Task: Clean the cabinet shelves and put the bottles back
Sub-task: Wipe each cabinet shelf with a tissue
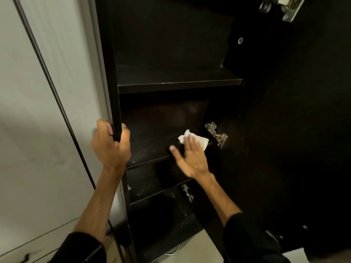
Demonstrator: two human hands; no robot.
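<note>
No text, label, brand, number or sign could be read anywhere around the hands or on the cabinet.

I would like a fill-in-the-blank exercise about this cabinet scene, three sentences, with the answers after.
1. The right hand presses a white ____ onto the dusty shelf.
2. The left hand grips the cabinet's ____ side panel.
3. The number of bottles visible on the shelves is ____.

Answers: cloth; left; zero
</note>
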